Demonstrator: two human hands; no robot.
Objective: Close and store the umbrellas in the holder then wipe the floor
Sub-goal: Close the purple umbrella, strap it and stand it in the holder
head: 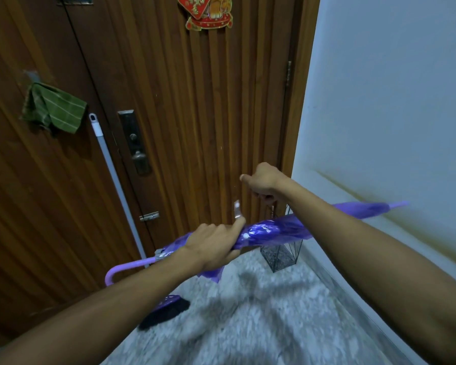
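A: Where is the umbrella [274, 229] lying at this moment?

B: The purple umbrella is lying folded and roughly level across the view, in front of the wooden door [195, 114]. Its curved handle [124, 268] is pointing lower left and its tip is pointing right, toward the white wall [392, 101]. The tip end is blurring.

A: Left hand [212, 247]?

B: It is gripping the folded canopy near the middle, fingers curling round the fabric. The closing strap [237, 210] is sticking up just beside the thumb.

A: Right hand [262, 181]?

B: It is hovering above the umbrella, apart from it, fingers curling into a loose fist. Whether it is pinching anything I cannot tell.

A: The holder [281, 255]?

B: A wire holder is standing on the floor [274, 312] in the corner between door and wall, partly behind the umbrella. The umbrella is not sitting in it. Nothing is showing inside the visible lower part; the upper part is hidden.

A: Other items?

B: A green cloth [54, 109] is hanging on the door at left. A grey pole [116, 185] is leaning against the door. A dark brush head [165, 313] is resting on the floor beneath the left forearm.
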